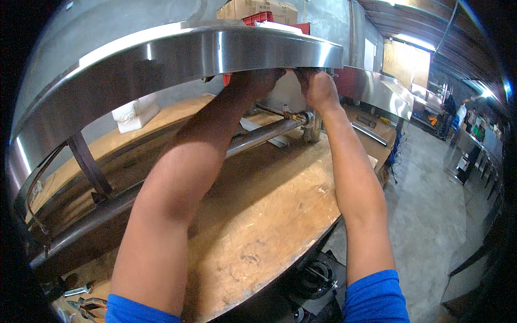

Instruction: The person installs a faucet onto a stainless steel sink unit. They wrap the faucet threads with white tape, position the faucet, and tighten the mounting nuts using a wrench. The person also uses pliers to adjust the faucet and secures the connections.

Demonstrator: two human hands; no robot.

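Both my arms reach up under the lower edge of a long stainless steel panel (177, 54), part of a metal frame on a wooden tabletop (258, 215). My left hand (263, 82) lies in deep shadow beneath the panel, its fingers curled together near the edge. Close to its right, my right hand (322, 90) is bent at the wrist, fingers closed at the panel's underside. Whatever the two hands grip is too dark and hidden to make out. Below them runs a steel pipe (264, 135), ending at a brass valve fitting (295, 116) beside an upright post.
White foam blocks (134, 114) rest behind the frame. Pliers (89, 308) and a wrench (78, 289) lie at lower left. A black burner-like part (315, 277) sits below the table edge. Cardboard box (258, 9) and red crate (258, 19) stand behind; concrete floor (420, 177) extends right.
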